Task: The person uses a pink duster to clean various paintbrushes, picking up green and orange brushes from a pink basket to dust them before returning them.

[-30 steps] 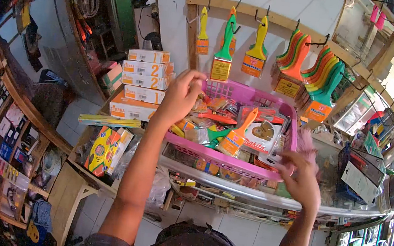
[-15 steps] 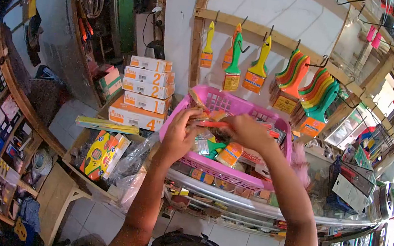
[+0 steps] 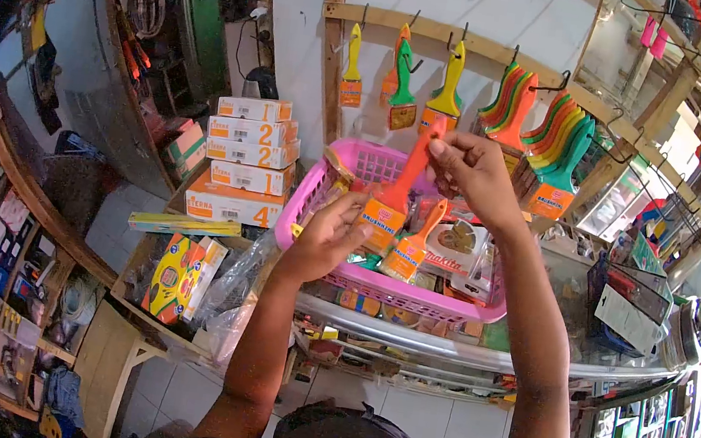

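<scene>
My right hand [image 3: 474, 171] pinches the handle tip of an orange brush [image 3: 398, 192], fingers clamped on it, above the pink basket's [image 3: 304, 205] left end. My left hand [image 3: 326, 238] cups its bristle end, fingers curled against the label.

Paintbrushes [image 3: 451, 78] with bright handles hang from hooks on a wooden rail [image 3: 477, 40], a stack of numbered white and orange boxes [image 3: 246, 158] stands to the left, and a glass counter [image 3: 475, 344] runs below with small goods inside.
</scene>
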The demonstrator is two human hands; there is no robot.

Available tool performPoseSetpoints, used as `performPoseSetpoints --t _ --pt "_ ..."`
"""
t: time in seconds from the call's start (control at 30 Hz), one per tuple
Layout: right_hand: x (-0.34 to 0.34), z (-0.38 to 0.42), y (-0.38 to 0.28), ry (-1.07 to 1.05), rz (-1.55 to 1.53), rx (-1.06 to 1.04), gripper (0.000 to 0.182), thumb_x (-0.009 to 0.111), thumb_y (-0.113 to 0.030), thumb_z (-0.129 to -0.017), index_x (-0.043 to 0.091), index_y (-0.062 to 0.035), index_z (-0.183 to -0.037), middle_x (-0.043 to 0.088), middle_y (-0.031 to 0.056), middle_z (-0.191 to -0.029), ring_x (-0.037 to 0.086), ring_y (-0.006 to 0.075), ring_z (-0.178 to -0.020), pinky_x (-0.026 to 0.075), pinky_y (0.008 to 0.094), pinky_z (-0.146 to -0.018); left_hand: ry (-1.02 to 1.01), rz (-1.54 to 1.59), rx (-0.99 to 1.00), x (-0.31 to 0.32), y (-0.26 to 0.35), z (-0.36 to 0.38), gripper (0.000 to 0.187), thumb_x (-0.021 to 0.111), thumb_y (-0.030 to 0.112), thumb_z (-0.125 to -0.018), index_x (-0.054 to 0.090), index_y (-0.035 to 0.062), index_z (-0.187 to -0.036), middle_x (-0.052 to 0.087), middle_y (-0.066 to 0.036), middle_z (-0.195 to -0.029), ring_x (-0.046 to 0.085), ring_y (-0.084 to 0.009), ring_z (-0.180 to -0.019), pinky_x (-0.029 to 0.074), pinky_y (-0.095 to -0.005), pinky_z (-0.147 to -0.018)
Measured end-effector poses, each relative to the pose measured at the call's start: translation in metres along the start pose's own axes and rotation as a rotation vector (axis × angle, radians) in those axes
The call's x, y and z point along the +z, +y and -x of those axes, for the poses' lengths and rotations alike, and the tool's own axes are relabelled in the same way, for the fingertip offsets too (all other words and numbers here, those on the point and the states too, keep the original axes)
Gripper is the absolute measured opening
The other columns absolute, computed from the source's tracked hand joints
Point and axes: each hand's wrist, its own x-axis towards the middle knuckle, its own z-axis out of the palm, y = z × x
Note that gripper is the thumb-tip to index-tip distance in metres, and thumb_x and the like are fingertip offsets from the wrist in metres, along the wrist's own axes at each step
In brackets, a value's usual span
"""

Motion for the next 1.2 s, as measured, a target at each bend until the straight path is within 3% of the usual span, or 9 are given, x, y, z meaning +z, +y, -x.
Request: performPoseSetpoints --t 0.2,0.23,0.3,0.47,0.57,0.73,0.83,0.97,1.2 --pt "-0.004 0.031 -0.021 0.021 -0.072 -0.108 0.022 0.055 -0.013 -0.101 0.064 0.0016 -0.115 0.066 0.0026 -0.083 0.055 0.0059 -0.068 0.046 0.0228 -0.061 -0.004 0.354 0.029 0.016 0.033 -0.009 0.043 0.044 0.005 -0.101 0.031 0.0010 -0.141 0.057 -0.019 -0.128 0.062 -0.0305 -0.117 0.057 -0.0433 -0.094" --pt "-0.009 0.041 -0.020 0.035 -0.043 -0.109 0.022 0.055 -0.012 -0.101 0.063 0.0017 -0.116 0.066 0.0029 -0.084 0.055 0.0060 -0.068 0.046 0.0230 -0.061 0.041 0.373 0.035 0.021 0.036 -0.011 0.052 0.050 0.009 -0.097 0.029 0.0006 -0.144 0.055 -0.025 -0.130 0.062 -0.0415 -0.114 0.058 -0.0508 -0.089" --pt "-0.018 0.067 -0.025 0.074 -0.001 -0.077 0.023 0.054 -0.011 -0.101 0.062 0.0025 -0.117 0.067 0.0051 -0.089 0.058 0.0076 -0.076 0.049 0.0234 -0.068 0.065 0.445 0.030 0.025 0.035 -0.012 0.053 0.052 0.009 -0.097 0.029 0.0015 -0.144 0.055 -0.026 -0.130 0.062 -0.0416 -0.115 0.059 -0.0508 -0.089" --pt "-0.051 0.157 -0.015 0.478 0.328 0.002 0.020 0.056 -0.009 -0.097 0.066 0.0033 -0.110 0.068 0.0062 -0.096 0.062 0.0111 -0.086 0.050 0.0246 -0.077 0.129 0.497 0.085 0.031 0.030 -0.018 0.056 0.055 0.011 -0.096 0.029 0.0038 -0.145 0.055 -0.027 -0.129 0.063 -0.0399 -0.113 0.060 -0.0502 -0.088" --pt "-0.088 0.221 0.043 0.813 0.400 0.373 0.025 0.057 -0.020 -0.099 0.065 0.0031 -0.105 0.065 0.0048 -0.093 0.058 0.0128 -0.082 0.048 0.0273 -0.076 0.148 0.471 0.117 0.031 0.019 -0.023 0.058 0.056 0.011 -0.095 0.029 0.0067 -0.147 0.054 -0.026 -0.131 0.062 -0.0384 -0.113 0.060 -0.0499 -0.086" --pt "-0.073 0.312 0.141 0.491 1.345 0.660 0.046 0.069 -0.018 -0.087 0.052 0.0019 -0.125 0.057 0.0230 -0.117 0.056 0.0371 -0.108 0.045 0.0446 -0.095 0.178 0.607 0.130 0.045 0.020 -0.031 0.061 0.056 0.012 -0.095 0.027 0.0107 -0.148 0.051 -0.026 -0.135 0.061 -0.0376 -0.114 0.061 -0.0502 -0.084" --pt "-0.070 0.321 0.147 0.679 1.013 0.670 0.053 0.072 -0.013 -0.082 0.048 -0.0007 -0.127 0.048 0.0227 -0.121 0.044 0.0435 -0.120 0.038 0.0507 -0.103 0.125 0.669 0.128 0.048 0.019 -0.034 0.058 0.052 0.008 -0.097 0.026 0.0113 -0.149 0.051 -0.024 -0.135 0.062 -0.0339 -0.115 0.059 -0.0492 -0.088" --pt "-0.075 0.319 0.127 0.713 1.353 0.736 0.047 0.065 -0.012 -0.086 0.048 -0.0026 -0.128 0.051 0.0232 -0.122 0.046 0.0431 -0.120 0.039 0.0514 -0.100 0.054 0.646 0.113 0.051 0.021 -0.034 0.061 0.052 0.015 -0.098 0.023 0.0139 -0.151 0.051 -0.025 -0.135 0.062 -0.0359 -0.114 0.059 -0.0501 -0.086" --pt "-0.094 0.338 0.157 0.720 1.085 0.543 0.030 0.058 -0.009 -0.092 0.056 -0.0001 -0.121 0.057 0.0198 -0.113 0.056 0.0381 -0.107 0.045 0.0454 -0.092 -0.072 0.803 0.071 0.054 0.015 -0.027 0.061 0.045 0.034 -0.102 0.019 0.0175 -0.154 0.056 -0.023 -0.129 0.063 -0.0372 -0.111 0.059 -0.0506 -0.082"
